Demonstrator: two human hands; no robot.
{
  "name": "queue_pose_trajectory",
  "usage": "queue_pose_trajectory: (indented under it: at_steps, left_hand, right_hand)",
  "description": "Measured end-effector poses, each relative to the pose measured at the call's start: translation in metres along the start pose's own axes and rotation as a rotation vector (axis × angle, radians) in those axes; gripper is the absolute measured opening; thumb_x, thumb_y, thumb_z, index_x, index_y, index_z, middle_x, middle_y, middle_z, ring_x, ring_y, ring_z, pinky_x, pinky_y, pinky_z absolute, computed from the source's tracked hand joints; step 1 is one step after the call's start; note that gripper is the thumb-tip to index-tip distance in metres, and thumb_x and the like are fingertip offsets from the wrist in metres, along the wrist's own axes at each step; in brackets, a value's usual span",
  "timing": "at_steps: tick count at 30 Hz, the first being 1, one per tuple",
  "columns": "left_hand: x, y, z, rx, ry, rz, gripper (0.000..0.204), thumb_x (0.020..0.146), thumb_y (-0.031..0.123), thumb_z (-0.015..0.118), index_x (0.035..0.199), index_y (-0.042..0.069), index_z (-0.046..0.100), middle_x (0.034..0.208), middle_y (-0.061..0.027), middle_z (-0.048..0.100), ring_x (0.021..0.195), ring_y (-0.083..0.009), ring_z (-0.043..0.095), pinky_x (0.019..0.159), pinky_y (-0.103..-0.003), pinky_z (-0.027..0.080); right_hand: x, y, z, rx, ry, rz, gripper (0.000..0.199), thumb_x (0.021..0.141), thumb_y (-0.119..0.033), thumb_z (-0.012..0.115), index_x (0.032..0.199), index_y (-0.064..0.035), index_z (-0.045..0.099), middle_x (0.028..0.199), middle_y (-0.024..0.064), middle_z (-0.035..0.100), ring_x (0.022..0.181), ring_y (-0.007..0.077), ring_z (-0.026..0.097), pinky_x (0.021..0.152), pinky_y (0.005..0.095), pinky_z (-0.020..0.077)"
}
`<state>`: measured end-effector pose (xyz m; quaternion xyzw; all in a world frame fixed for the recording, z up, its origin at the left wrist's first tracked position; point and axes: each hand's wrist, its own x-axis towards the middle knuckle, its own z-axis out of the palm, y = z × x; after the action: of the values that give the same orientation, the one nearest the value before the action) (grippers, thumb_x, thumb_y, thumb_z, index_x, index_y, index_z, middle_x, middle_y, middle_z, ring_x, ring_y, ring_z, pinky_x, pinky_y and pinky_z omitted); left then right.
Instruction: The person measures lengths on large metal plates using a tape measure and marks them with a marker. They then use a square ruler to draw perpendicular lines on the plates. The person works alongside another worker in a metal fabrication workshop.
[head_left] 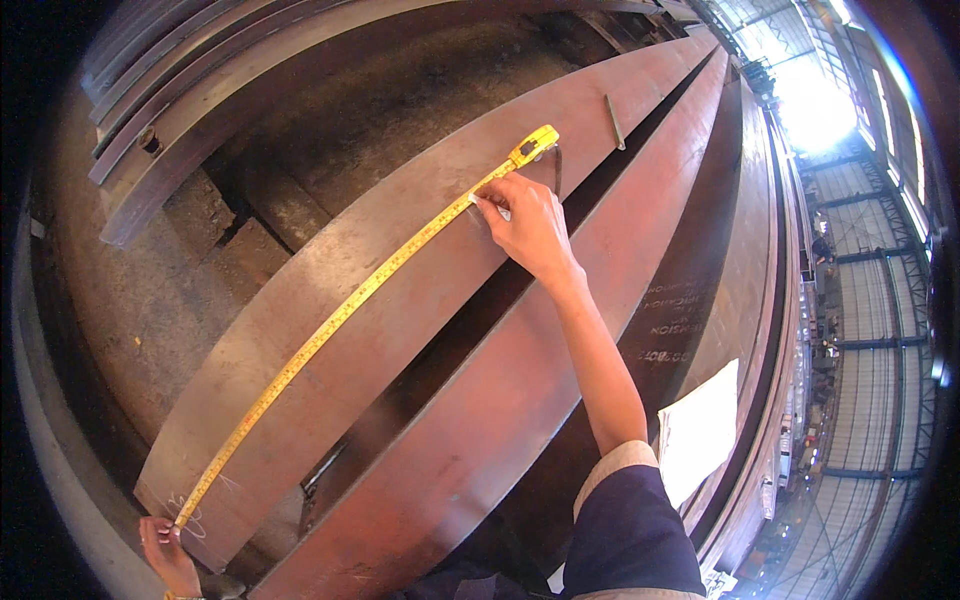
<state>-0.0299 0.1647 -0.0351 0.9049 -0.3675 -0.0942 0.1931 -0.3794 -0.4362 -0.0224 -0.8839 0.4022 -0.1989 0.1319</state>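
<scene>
A yellow tape measure (pixel 345 317) is drawn out along a reddish-brown steel plate (pixel 400 200). Its case (pixel 535 145) rests on the plate's far part. At the near left end, my left hand (pixel 168 553) pinches the tape's tip against the plate's end, beside white scribbled marks. Farther along, close to the case, my right hand (pixel 528 225) is closed in a pinch at the tape's edge. Between its fingers shows a small white piece of chalk (pixel 474 198). The palm side of this hand is hidden.
A dark gap separates this plate from a second steel plate (pixel 560 330) on the right. A thin stick (pixel 615 122) lies across the far part. White paper (pixel 698 432) lies on plates at right. Stacked steel beams (pixel 230 110) stand at far left.
</scene>
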Motion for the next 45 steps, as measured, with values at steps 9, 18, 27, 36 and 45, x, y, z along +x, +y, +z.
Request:
queue_pose_trajectory:
  at_steps: [9, 18, 27, 36, 45]
  left_hand:
    - [0.000, 0.001, 0.005, -0.061, 0.078, 0.067, 0.018, 0.079, -0.008, 0.058, 0.092, 0.004, 0.054, 0.088, -0.0037, 0.052, 0.076, -0.0164, 0.052, 0.062, -0.029, 0.040]
    - [0.000, 0.007, -0.004, 0.041, 0.000, 0.020, 0.012, 0.083, -0.002, 0.059, 0.092, 0.003, 0.053, 0.089, -0.0045, 0.053, 0.078, -0.0179, 0.053, 0.063, -0.030, 0.041]
    - [0.001, -0.004, -0.001, 0.004, -0.018, -0.010, 0.011, 0.083, -0.002, 0.059, 0.092, 0.004, 0.054, 0.085, -0.0030, 0.053, 0.078, -0.0168, 0.053, 0.064, -0.029, 0.041]
    - [0.000, 0.003, -0.001, -0.022, -0.025, -0.014, 0.007, 0.085, 0.002, 0.059, 0.089, 0.004, 0.053, 0.087, -0.0024, 0.052, 0.076, -0.0164, 0.052, 0.063, -0.028, 0.039]
    - [0.002, 0.005, -0.001, 0.012, 0.001, 0.012, 0.008, 0.083, 0.002, 0.060, 0.088, 0.004, 0.053, 0.086, -0.0029, 0.052, 0.075, -0.0162, 0.052, 0.063, -0.029, 0.039]
  right_hand:
    - [-0.014, -0.006, 0.005, 0.032, 0.026, 0.009, 0.016, 0.082, -0.010, 0.066, 0.095, -0.0019, 0.070, 0.087, 0.0108, 0.068, 0.078, 0.0277, 0.066, 0.070, 0.0350, 0.0511]
    - [-0.016, -0.005, 0.002, 0.036, 0.033, -0.006, 0.014, 0.082, -0.010, 0.066, 0.092, -0.0023, 0.071, 0.087, 0.0103, 0.068, 0.079, 0.0276, 0.067, 0.070, 0.0348, 0.0514]
    - [-0.011, -0.014, -0.005, -0.183, -0.108, 0.007, 0.012, 0.078, -0.005, 0.064, 0.087, -0.0004, 0.071, 0.086, 0.0126, 0.068, 0.081, 0.0296, 0.067, 0.071, 0.0367, 0.0523]
    - [0.028, -0.027, -0.049, -0.120, -0.036, -0.036, 0.021, 0.081, -0.017, 0.068, 0.096, -0.0039, 0.060, 0.076, 0.0178, 0.064, 0.073, 0.0363, 0.064, 0.068, 0.0417, 0.0485]
    - [0.026, 0.027, 0.009, 0.244, -0.180, -0.039, 0.022, 0.080, -0.022, 0.071, 0.095, -0.0084, 0.063, 0.085, 0.0190, 0.065, 0.087, 0.0386, 0.062, 0.075, 0.0440, 0.0474]
